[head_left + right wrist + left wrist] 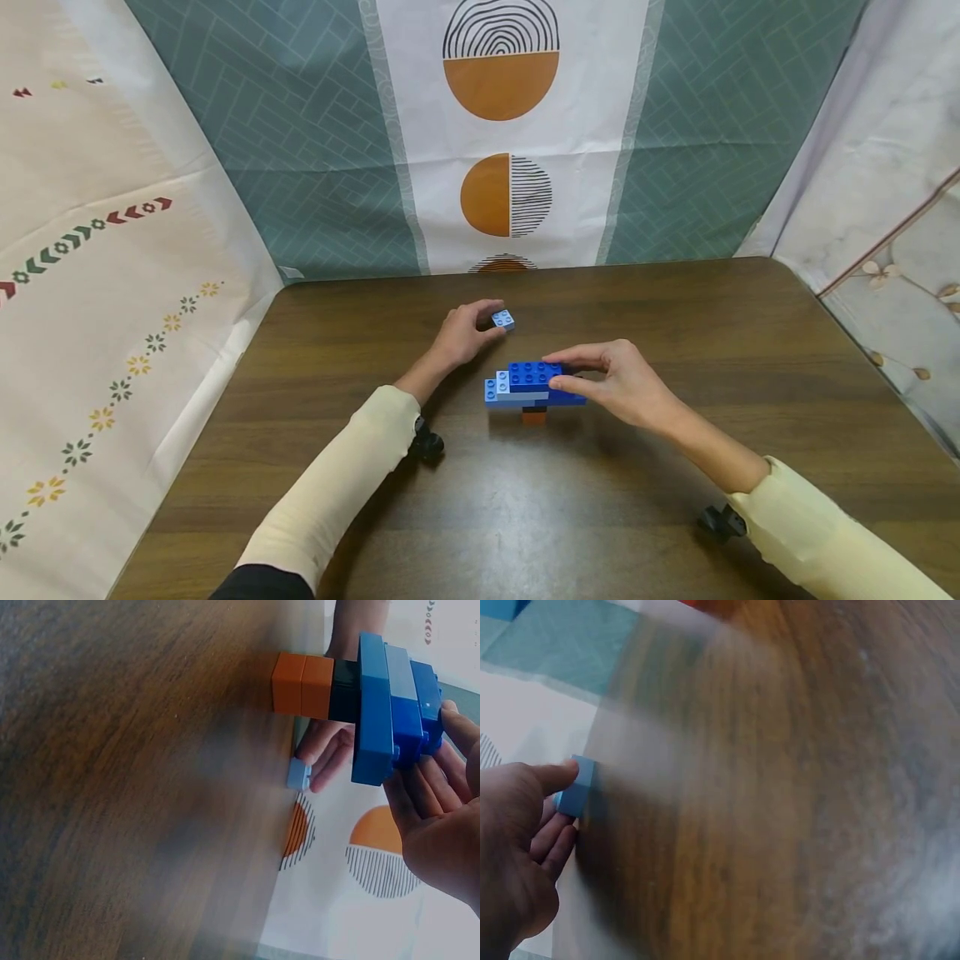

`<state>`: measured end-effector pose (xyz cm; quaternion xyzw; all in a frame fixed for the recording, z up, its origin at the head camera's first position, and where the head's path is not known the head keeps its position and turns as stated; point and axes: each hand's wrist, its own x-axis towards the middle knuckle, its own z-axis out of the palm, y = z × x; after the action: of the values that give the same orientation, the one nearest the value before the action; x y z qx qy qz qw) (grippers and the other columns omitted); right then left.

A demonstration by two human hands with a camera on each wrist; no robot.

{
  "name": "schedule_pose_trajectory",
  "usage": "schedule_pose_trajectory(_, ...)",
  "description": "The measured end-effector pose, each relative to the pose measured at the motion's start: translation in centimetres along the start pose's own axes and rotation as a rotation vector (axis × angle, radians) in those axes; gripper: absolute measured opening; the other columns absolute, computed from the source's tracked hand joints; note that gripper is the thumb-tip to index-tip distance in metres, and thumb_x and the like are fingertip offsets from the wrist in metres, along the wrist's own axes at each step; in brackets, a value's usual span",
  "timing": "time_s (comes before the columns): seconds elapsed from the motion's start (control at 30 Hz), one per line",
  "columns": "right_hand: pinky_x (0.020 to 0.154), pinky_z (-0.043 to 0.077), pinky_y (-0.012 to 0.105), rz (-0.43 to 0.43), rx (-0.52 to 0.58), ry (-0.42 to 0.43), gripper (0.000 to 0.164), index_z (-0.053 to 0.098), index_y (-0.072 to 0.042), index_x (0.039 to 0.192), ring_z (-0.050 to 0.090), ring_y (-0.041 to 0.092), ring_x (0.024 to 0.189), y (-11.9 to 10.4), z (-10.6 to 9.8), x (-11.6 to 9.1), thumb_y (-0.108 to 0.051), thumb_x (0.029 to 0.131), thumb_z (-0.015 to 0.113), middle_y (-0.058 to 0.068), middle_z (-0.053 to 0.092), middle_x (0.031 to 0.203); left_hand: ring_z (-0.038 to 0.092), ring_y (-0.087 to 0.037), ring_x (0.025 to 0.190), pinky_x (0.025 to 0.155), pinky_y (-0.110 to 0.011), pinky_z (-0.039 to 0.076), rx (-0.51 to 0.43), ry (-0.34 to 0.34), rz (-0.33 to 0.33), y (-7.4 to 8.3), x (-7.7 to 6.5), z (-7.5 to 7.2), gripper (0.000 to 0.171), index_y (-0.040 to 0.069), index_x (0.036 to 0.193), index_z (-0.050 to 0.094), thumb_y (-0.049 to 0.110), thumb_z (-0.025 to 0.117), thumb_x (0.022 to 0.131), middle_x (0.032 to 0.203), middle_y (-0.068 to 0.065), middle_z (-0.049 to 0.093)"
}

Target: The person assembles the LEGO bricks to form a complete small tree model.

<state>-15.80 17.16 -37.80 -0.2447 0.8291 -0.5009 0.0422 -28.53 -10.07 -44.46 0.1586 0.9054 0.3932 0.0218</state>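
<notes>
At the far middle of the table, my left hand pinches a small light blue toy brick between thumb and fingers. In the left wrist view the thumb lies on one side of this brick. My right hand grips the right end of a dark blue brick on top of a stepped brick build. Below it come wider light and dark blue layers, then a narrow black brick and orange bricks as the foot. The build is upright; its right end is partly hidden by fingers.
The brown wooden table reaches to a patterned cloth hanging behind its far edge. More printed cloths hang at the left and right. A small black device is on the left wrist, another on the right.
</notes>
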Motion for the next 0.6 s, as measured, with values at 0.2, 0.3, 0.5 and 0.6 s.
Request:
schedule_pose_trajectory(0.2,0.096,0.060,0.050,0.007,-0.004,0.001,0.033,0.079,-0.011,0.127,0.073,0.027,0.115,0.0,0.1,0.1,-0.018,0.094,0.084,0.007,0.076,0.125,0.066,-0.025,0.128,0.112,-0.043,0.050,0.018,0.023,0.009,-0.2,0.0,0.1,0.044,0.012,0.144,0.066,0.019,0.075,0.102,0.143,-0.008,0.067)
schedule_pose_trajectory(0.3,0.097,0.059,0.051,0.019,0.003,-0.002,0.034,0.079,-0.011,0.127,0.072,0.026,0.115,0.0,0.0,0.0,-0.017,0.095,0.084,0.007,0.076,0.125,0.067,-0.025,0.125,0.111,-0.043,0.051,0.020,0.028,0.018,-0.2,-0.2,-0.1,0.042,0.013,0.143,0.067,0.019,0.075,0.102,0.142,-0.008,0.068)
schedule_pose_trajectory(0.5,0.097,0.059,0.050,0.022,0.010,-0.003,0.035,0.078,-0.012,0.128,0.072,0.025,0.115,-0.1,0.0,0.0,-0.017,0.094,0.084,0.006,0.076,0.126,0.068,-0.025,0.123,0.109,-0.043,0.052,-0.007,0.032,0.055,0.2,-0.8,-0.9,0.041,0.012,0.141,0.068,0.020,0.076,0.101,0.139,-0.007,0.070)
schedule_pose_trajectory(0.6,0.096,0.060,0.048,0.024,0.012,-0.002,0.034,0.079,-0.012,0.127,0.072,0.024,0.115,-0.1,0.0,-0.1,-0.017,0.094,0.084,0.005,0.076,0.125,0.068,-0.025,0.122,0.108,-0.042,0.053,-0.034,0.034,0.069,0.7,-1.3,-1.4,0.042,0.011,0.141,0.068,0.020,0.076,0.101,0.138,-0.007,0.070)
